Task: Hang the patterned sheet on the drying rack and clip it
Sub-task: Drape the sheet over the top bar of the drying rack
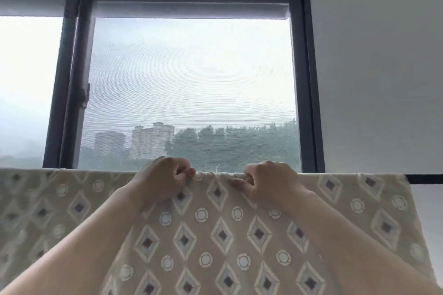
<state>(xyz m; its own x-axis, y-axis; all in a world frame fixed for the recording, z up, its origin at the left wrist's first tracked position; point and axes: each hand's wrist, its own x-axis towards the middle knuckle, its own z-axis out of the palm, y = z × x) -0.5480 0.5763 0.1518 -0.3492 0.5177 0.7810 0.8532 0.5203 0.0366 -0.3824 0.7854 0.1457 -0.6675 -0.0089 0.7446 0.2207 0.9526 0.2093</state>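
The patterned sheet (215,234) hangs draped over a horizontal bar, its top fold running across the lower part of the view and its beige cloth, printed with diamonds and small rings, falling toward the camera. At the far right a short length of the dark rack bar (425,179) sticks out past the sheet's edge, in front of the pale wall (383,79).

Both of the person's hands are raised to the top fold, near each other with a small bunched stretch of cloth between them. The left hand (165,181) is curled, fingers pressed together and thumb tucked in, gripping the fold. The right hand (271,182) is curled the same way, its fingertips (236,183) pinching the gathered edge. Whether either hand also wraps the bar beneath the cloth is hard to tell, since the sheet covers it.

Behind the sheet stands a dark-framed window (309,79) with a mesh screen, through which hazy trees and 2 pale apartment buildings (151,139) show. No writing, label or brand mark can be read anywhere.
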